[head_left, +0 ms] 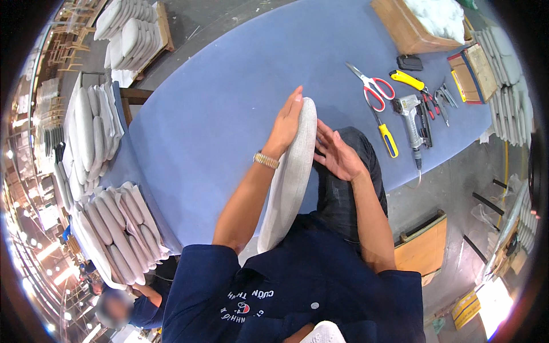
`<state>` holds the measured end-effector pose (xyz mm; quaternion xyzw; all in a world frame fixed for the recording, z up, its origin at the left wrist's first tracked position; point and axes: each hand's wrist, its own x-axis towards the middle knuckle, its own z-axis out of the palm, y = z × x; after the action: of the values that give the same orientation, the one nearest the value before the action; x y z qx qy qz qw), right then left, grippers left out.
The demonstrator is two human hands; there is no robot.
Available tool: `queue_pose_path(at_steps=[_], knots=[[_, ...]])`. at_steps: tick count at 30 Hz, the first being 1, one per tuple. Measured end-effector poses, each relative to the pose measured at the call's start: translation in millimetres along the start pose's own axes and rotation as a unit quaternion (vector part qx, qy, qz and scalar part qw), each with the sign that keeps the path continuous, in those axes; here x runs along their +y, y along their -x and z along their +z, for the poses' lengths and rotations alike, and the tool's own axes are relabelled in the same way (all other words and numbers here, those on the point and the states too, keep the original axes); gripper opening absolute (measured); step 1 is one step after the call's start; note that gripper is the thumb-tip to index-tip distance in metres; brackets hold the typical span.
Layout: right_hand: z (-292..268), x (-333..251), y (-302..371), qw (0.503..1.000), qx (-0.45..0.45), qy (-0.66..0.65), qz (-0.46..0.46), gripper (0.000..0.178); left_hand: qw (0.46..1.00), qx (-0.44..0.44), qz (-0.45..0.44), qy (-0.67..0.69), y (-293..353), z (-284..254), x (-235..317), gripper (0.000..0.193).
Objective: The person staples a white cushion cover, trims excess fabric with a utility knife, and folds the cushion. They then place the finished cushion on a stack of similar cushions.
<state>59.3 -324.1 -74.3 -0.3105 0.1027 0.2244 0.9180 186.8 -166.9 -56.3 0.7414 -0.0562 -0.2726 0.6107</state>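
Note:
A light grey fabric-covered seat cushion (pixel 294 166) stands on its edge in front of my body, its narrow side facing up. Against its left face lies my left hand (pixel 286 123), fingers straight and flat, a metal watch (pixel 266 160) on the wrist. On the other side, my right hand (pixel 341 155) is open with its fingers spread, the fingertips at the cushion's right face. My raised leg in dark trousers (pixel 354 200) is beside the cushion, beneath the right hand. The cushion's lower edge is hidden.
On the blue-covered table (pixel 229 86) lie red-handled scissors (pixel 377 91), a yellow screwdriver (pixel 388 140), a yellow utility knife (pixel 407 80), a staple gun (pixel 410 117) with a hose, and pliers (pixel 443 100). A box of white stuffing (pixel 420 28) stands far right. Stacked cushions (pixel 117 234) and a co-worker (pixel 151 297) are left.

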Motion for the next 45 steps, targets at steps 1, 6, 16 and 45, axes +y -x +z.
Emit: queue_pose_path(at_steps=[1, 6, 16, 45], knots=[[-0.4, -0.9, 0.9, 1.000, 0.001, -0.003, -0.003, 0.095, 1.000, -0.001, -0.001, -0.006, 8.2, 2.0, 6.8, 0.066], [-7.9, 3.6, 0.3, 1.000, -0.001, -0.015, -0.006, 0.089, 0.998, -0.012, 0.023, -0.061, 39.3, 7.3, 13.4, 0.070], [-4.3, 1.1, -1.0, 1.000, 0.001, -0.007, -0.003, 0.085, 0.961, -0.007, 0.104, -0.256, 57.7, 15.3, 18.7, 0.085], [-6.6, 29.7, 48.1, 0.846, 0.223, 0.454, -0.167, 0.033, 0.923, -0.047, 0.103, -0.367, 256.7, -119.4, 15.1, 0.087]])
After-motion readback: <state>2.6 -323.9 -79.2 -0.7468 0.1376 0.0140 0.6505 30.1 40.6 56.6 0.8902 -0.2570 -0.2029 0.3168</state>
